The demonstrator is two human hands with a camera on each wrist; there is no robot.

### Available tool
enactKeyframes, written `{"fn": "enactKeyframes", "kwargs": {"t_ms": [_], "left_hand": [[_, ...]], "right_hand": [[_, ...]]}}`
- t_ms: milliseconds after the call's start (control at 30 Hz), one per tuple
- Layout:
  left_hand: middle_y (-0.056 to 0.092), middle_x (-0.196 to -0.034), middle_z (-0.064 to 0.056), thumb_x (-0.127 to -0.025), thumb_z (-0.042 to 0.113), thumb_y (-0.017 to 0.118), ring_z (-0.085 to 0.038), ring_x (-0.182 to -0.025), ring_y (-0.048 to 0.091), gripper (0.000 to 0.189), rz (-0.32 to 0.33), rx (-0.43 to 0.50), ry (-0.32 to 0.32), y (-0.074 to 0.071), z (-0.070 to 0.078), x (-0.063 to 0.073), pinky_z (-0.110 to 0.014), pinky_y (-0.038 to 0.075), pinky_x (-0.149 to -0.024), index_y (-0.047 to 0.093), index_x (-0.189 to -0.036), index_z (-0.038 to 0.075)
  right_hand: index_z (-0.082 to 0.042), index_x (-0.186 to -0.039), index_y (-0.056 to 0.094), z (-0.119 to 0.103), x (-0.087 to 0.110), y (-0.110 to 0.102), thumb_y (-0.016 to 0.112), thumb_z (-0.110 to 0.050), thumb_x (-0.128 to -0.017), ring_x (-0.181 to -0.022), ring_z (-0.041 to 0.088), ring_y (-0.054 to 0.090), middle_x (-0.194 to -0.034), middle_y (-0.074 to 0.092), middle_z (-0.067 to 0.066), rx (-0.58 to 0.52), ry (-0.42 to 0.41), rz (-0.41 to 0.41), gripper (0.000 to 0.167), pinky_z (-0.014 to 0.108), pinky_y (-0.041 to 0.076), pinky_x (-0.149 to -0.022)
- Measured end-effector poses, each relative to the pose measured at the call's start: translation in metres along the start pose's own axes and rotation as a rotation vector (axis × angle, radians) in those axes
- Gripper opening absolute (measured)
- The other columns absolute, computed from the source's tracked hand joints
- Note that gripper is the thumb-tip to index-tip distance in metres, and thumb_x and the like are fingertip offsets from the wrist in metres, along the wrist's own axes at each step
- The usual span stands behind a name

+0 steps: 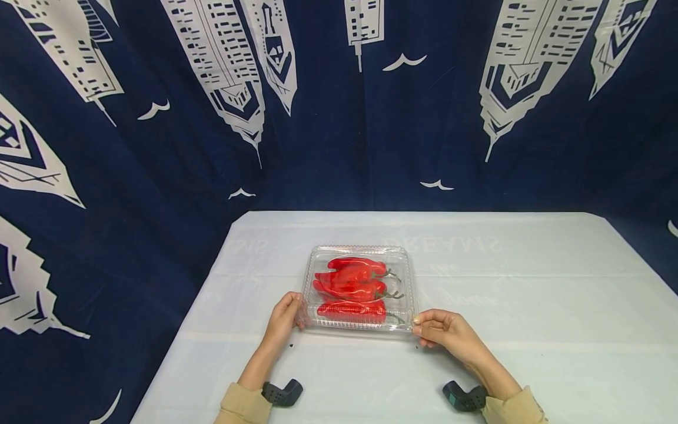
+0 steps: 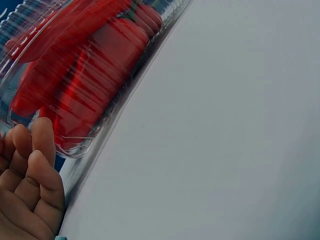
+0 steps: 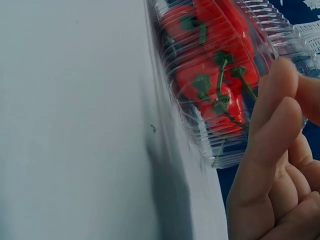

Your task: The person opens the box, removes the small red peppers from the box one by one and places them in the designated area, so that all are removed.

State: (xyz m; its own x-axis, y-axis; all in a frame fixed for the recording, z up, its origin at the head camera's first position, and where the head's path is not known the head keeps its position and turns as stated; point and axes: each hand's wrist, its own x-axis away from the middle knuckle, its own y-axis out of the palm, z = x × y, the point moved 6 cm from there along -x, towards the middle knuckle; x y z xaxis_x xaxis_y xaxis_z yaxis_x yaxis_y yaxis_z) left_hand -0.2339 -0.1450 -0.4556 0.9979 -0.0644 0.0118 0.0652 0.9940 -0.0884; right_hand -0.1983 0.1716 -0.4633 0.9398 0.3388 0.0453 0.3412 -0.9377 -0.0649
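Note:
A clear plastic clamshell box [image 1: 312,265] with ribbed sides is at the middle of the white table, its lid down. Inside lie several red peppers [image 1: 352,291] with green stems, pointing right in the head view. My left hand [image 1: 286,315] grips the box's near left corner; the left wrist view shows its fingertips [image 2: 43,135] against the plastic. At the near right corner, the thumb and index finger of my right hand [image 1: 447,333] pinch the rim. The right wrist view shows the stem ends of the peppers [image 3: 220,30] through the wall. Whether the box's base touches the table is unclear.
The white-covered table [image 1: 556,294] extends around the box on all sides. A dark blue cloth [image 1: 371,129] printed with white buildings and birds hangs behind and to the left. Dark bands [image 1: 283,393] sit at both wrists, beside tan sleeves [image 1: 243,405].

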Motion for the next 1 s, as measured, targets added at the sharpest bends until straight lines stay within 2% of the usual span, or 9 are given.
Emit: {"fn": "enactKeyframes", "kwargs": {"t_ms": [400, 733, 1000], "left_hand": [[0.049, -0.080, -0.002, -0.102, 0.017, 0.037, -0.012, -0.062, 0.049, 0.024, -0.006, -0.018, 0.010, 0.0008, 0.0005, 0.0004, -0.023, 0.047, -0.057, 0.049, -0.093, -0.002], [0.049, -0.079, -0.003, -0.102, 0.015, 0.037, -0.013, -0.063, 0.051, 0.023, -0.005, -0.013, 0.009, -0.0001, 0.0001, 0.0001, -0.023, 0.047, -0.057, 0.049, -0.093, -0.002], [0.047, -0.077, -0.002, -0.103, 0.014, 0.036, -0.010, -0.061, 0.047, 0.024, -0.005, 0.019, 0.007, -0.0002, -0.0006, -0.0002, -0.021, 0.045, -0.055, 0.048, -0.096, -0.005]], "right_hand": [[0.013, -0.102, 0.056, 0.0013, -0.0011, -0.0016, 0.057, -0.012, -0.092, -0.071, 0.010, 0.062, -0.081, 0.065, 0.012, 0.029, 0.024, 0.019, 0.027, 0.026, 0.053, -0.065], [0.012, -0.101, 0.061, -0.0041, 0.0014, -0.0034, 0.063, -0.013, -0.088, -0.071, 0.012, 0.062, -0.084, 0.065, 0.019, 0.129, 0.016, 0.132, 0.028, 0.030, 0.054, -0.065], [0.011, -0.101, 0.060, -0.0061, 0.0025, -0.0005, 0.064, -0.012, -0.089, -0.072, 0.016, 0.065, -0.086, 0.066, 0.019, 0.169, -0.023, 0.132, 0.026, 0.032, 0.055, -0.064]]}}
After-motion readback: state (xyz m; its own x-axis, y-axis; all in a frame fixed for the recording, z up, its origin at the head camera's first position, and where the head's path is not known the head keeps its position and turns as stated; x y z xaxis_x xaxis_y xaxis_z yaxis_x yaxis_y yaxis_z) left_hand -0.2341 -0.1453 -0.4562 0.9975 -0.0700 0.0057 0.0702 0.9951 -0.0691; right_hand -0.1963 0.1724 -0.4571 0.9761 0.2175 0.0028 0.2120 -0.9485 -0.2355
